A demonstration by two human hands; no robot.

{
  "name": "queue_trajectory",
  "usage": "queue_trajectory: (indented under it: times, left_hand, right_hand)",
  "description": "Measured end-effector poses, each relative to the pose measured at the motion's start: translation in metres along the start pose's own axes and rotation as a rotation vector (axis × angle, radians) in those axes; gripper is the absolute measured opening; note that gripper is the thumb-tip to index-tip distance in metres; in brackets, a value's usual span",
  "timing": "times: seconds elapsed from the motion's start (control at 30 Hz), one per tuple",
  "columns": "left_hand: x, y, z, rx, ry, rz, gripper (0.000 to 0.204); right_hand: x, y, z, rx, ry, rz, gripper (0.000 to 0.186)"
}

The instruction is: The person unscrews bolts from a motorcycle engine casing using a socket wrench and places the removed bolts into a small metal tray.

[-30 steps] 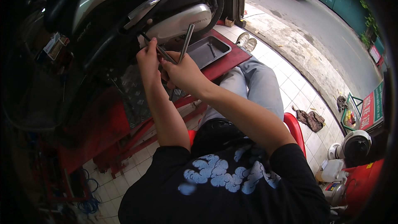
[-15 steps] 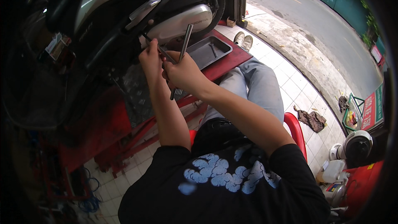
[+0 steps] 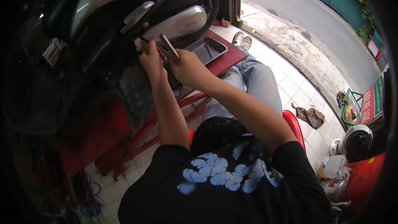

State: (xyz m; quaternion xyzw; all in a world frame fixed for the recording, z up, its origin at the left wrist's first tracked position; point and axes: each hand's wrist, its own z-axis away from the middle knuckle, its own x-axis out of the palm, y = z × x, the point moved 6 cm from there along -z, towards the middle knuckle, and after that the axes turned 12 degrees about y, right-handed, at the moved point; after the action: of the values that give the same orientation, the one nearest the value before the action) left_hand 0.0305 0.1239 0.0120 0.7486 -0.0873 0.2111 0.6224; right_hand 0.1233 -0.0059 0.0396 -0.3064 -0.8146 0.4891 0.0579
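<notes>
A metal T-handle wrench (image 3: 168, 45) points at the side of a scooter (image 3: 174, 24), just below its silver cover. My right hand (image 3: 190, 70) is closed around the crossbar, whose upper end sticks out above the fist. Closer to the scooter, my left hand (image 3: 152, 63) pinches the thin shaft, fingers wrapped round it. The shaft's dark tip runs to the scooter's dark underside; what it meets there is too small to make out. Right of my hands, a grey metal tray (image 3: 224, 49) holds a small bolt-like metal piece (image 3: 208, 50).
The scooter stands on a red lift platform (image 3: 232, 59) with a dark tread-plate surface (image 3: 137, 95). My legs (image 3: 261, 79) stretch out beside it, a red chair (image 3: 293, 126) under me. A brown rag (image 3: 311, 116) lies on white tiles. Containers (image 3: 335, 167) stand at the right.
The wrench's crossbar has turned: its upper end has swung left and lower, and its lower end no longer shows below my right hand. The whole view has shifted slightly.
</notes>
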Motion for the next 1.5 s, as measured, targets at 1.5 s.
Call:
queue_trajectory:
  times: [1.5]
  left_hand:
    - [0.040, -0.020, 0.022, -0.032, -0.271, -0.169, 0.051]
  right_hand:
    - [-0.042, -0.008, 0.007, -0.397, 0.020, 0.853, 0.053]
